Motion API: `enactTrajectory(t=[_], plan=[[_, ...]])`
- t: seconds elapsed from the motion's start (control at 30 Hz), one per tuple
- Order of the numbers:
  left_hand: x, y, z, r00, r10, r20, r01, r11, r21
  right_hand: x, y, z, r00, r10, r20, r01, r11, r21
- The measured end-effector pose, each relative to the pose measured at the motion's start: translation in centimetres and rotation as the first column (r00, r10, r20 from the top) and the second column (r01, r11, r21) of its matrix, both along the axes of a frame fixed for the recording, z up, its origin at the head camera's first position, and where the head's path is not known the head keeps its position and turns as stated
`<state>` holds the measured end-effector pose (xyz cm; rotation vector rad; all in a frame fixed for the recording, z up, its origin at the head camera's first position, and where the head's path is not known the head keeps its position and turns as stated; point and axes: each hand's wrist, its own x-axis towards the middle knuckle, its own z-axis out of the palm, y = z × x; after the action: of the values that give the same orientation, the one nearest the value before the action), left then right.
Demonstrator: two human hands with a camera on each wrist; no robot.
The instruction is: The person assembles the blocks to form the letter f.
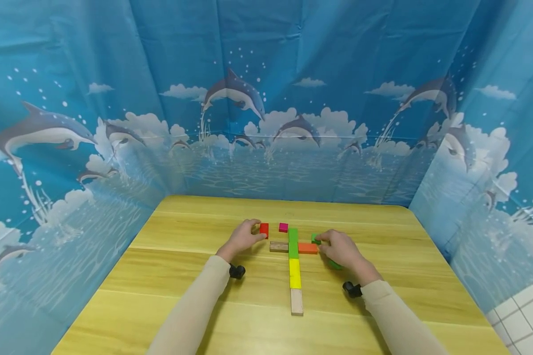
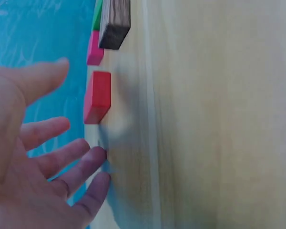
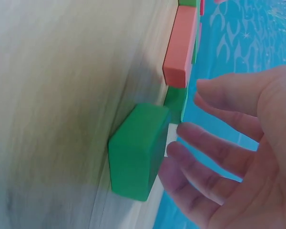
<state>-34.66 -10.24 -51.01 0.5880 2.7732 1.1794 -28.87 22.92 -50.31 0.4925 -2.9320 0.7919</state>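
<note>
My left hand is beside a red block, thumb and fingers spread apart. In the left wrist view, a space shows between the fingers and the red block. On the other side, my right hand hovers with loosely bent fingers by a small green block. Another green block, with slanted sides, lies below that palm and is mostly covered in the head view. Between the hands, green, yellow and pale wood blocks form a line, flanked by a brown block and an orange block.
A small magenta block lies near the top of the line. The wooden table ends at a blue dolphin-print curtain behind and at both sides. White tiles show at the lower right.
</note>
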Motion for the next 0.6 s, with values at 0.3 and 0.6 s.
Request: enactTrajectory(t=[0.3,0.6], plan=[[-1.7,0.0,0.0,0.997,-0.033,0.07,0.04,0.995,-0.094,-0.1,-1.1,0.1,0.997,0.032,-0.065,-0.029,0.999,0.037],[-2.0,0.2,0.2,0.994,-0.019,0.106,0.034,0.989,-0.143,0.1,-1.9,-0.2,0.995,0.008,-0.098,0.001,0.996,0.085]])
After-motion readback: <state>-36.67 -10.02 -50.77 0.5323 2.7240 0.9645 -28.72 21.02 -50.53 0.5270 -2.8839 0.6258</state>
